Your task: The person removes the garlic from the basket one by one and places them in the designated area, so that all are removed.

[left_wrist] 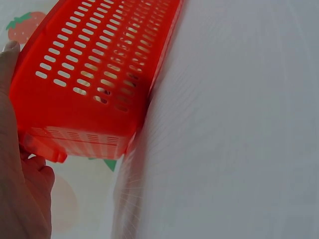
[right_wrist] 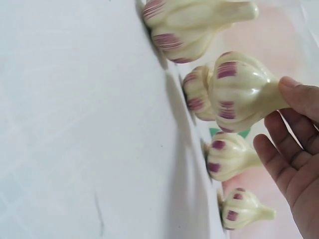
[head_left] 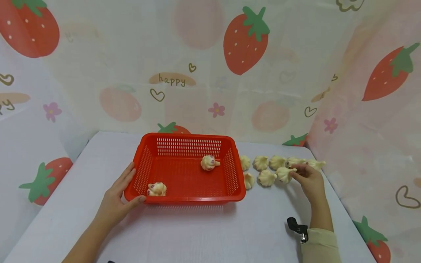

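Observation:
A red plastic basket [head_left: 184,199] with slotted walls stands on the table. My left hand [head_left: 116,200] grips its front left corner, thumb on the front rim and fingers along the left side. In the left wrist view, part of the left hand [left_wrist: 22,184] curls at the basket's rim [left_wrist: 75,117]. My right hand [head_left: 309,179] pinches a cream garlic bulb [head_left: 284,175] by its stem. This garlic bulb [right_wrist: 241,94] has purple patches and is held just off the table in the right wrist view. Two garlic bulbs, one at the front left [head_left: 157,189], lie inside the basket.
Several more garlic bulbs [head_left: 260,163] lie in two rows right of the basket, the nearest ones close to its right wall. A black clamp-like device [head_left: 297,225] is at the right wrist. A strawberry-print curtain [head_left: 197,73] stands behind the white table [head_left: 184,233].

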Motion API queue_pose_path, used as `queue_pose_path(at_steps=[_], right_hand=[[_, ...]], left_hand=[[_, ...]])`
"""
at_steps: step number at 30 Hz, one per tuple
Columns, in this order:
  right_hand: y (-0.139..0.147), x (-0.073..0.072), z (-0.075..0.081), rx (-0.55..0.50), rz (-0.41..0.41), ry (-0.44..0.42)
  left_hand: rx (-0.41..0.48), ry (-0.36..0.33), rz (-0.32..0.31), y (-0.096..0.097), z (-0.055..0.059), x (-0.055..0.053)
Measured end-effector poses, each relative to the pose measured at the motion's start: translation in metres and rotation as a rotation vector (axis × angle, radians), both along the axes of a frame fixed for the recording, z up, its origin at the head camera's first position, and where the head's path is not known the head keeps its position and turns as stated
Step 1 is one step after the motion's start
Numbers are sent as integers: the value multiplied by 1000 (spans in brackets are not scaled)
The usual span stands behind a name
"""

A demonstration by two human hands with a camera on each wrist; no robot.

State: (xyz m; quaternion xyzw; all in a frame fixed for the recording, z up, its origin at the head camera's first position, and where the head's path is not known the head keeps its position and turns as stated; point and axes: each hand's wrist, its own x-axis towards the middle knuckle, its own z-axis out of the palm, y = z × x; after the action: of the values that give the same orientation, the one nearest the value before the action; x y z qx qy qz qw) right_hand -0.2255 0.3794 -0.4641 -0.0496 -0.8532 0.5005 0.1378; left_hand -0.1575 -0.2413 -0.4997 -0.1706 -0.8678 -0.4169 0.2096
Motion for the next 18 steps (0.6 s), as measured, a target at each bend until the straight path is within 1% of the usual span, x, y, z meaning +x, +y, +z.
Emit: queue_pose_path(at_steps=[2,8,14,18], right_hand=[[0,0,-2,18,-2,-18],[2,-2,-10,25,-3,-47],[5,-3,-16,66,-6,-58],[8,-3,-17,81,3,-57]], left_hand=[[-1,-7,3,0,-1,0],[-6,-21,13,0,-1,1],[-8,-33,20,0,1,1],[-9,-35,18,0,1,1]])
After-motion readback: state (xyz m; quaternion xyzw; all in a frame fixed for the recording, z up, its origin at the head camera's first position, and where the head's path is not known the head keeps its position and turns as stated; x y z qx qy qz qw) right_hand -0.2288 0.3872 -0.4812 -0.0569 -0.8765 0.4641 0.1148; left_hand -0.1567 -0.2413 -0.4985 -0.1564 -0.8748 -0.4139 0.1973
